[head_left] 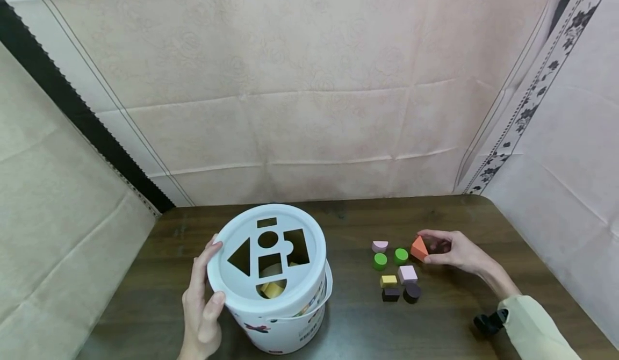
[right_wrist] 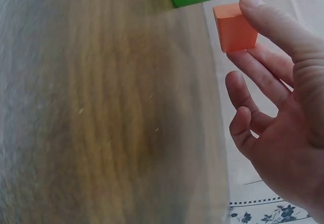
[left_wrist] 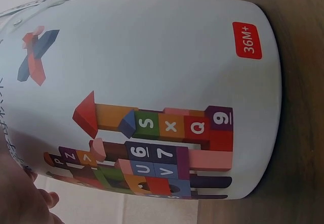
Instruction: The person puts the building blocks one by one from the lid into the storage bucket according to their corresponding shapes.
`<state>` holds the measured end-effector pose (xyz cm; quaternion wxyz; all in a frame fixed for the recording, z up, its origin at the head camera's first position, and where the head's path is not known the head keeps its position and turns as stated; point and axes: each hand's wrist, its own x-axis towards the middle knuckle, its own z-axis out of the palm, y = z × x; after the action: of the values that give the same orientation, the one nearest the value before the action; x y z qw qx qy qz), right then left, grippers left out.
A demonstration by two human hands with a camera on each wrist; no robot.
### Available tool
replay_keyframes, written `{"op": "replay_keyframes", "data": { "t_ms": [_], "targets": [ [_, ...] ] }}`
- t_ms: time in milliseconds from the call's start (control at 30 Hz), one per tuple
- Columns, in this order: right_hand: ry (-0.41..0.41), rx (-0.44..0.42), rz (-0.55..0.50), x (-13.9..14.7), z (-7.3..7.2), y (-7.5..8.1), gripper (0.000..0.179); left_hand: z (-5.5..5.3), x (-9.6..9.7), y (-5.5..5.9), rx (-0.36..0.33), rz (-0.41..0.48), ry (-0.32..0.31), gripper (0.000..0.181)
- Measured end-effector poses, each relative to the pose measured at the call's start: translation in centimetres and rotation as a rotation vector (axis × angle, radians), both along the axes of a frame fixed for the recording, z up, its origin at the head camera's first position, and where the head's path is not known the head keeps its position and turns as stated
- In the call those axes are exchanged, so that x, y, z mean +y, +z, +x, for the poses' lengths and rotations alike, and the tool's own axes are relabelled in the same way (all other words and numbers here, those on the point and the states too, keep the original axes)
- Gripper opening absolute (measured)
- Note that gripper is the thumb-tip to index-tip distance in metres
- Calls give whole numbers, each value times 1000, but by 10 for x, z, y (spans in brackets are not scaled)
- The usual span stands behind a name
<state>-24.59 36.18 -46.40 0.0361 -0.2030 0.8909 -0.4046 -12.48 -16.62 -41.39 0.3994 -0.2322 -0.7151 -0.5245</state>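
A white bucket (head_left: pixel 275 330) stands on the table, topped by a pale lid (head_left: pixel 220 266) with several shaped holes. My left hand (head_left: pixel 200 290) holds the bucket's left side, fingers and thumb at the lid's rim. In the left wrist view, that hand (left_wrist: pixel 20 193) is partly cut off beside the printed bucket wall (left_wrist: pixel 152 57). My right hand (head_left: pixel 452 250) pinches an orange triangular block (head_left: pixel 419 249) between thumb and fingers, just right of the loose blocks. Seen from the right wrist, the orange block (right_wrist: pixel 235 29) sits at the fingertips, with the other fingers loosely bent.
Between bucket and right hand lie green cylinders (head_left: pixel 401 256), a lilac half-round block (head_left: pixel 380 246), a lilac block (head_left: pixel 407 274), a yellow block (head_left: pixel 388 281), a black block (head_left: pixel 390 294) and a black cylinder (head_left: pixel 412 293). Yellowish pieces (head_left: pixel 273 289) show through a lid hole. Cloth (head_left: pixel 314 107) hangs behind the table.
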Motion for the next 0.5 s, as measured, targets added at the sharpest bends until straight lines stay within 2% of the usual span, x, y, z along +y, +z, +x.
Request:
{"op": "replay_keyframes", "data": {
  "t_ms": [233,500],
  "targets": [
    [-55,21,26,-10,5,11,61,1,0,0,-14,3,5,57],
    [-74,125,54,-31,13,33,59,2,0,-1,-18,13,0,57]
  ]
}}
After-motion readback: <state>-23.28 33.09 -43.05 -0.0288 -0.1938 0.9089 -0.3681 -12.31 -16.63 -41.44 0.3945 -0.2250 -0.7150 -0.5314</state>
